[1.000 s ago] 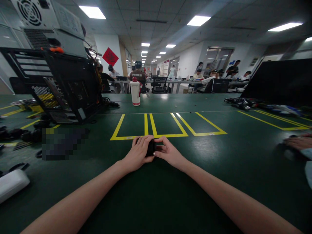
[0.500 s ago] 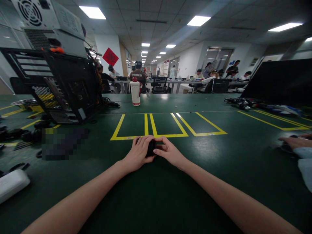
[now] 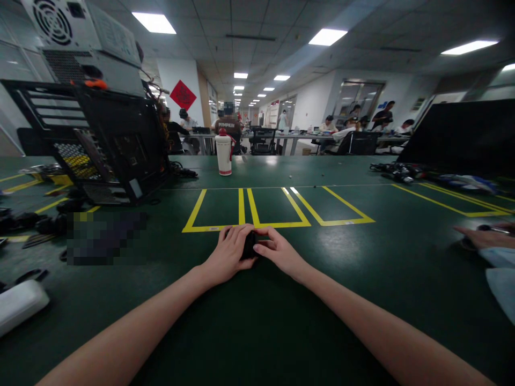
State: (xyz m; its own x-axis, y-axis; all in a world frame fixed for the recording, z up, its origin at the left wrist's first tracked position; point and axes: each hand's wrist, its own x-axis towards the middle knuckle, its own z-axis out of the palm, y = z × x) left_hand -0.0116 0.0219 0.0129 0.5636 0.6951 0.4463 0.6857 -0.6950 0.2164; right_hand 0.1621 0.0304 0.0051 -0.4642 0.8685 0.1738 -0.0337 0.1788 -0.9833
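Note:
A small black object rests low over the green table, just in front of the yellow tape outlines. My left hand is wrapped over its left side, fingers on top and thumb along the near edge. On the right side, my right hand grips the same object with curled fingertips. Most of the object is hidden by my fingers, so its exact kind cannot be made out.
A black computer case with metal units on top stands at the left. A white bottle is beyond the tape. Cables and another person's hand are at the right. A white object lies near left.
Both of my hands keep their place and hold on the black object. The other person's hand at the right has shifted slightly to the left.

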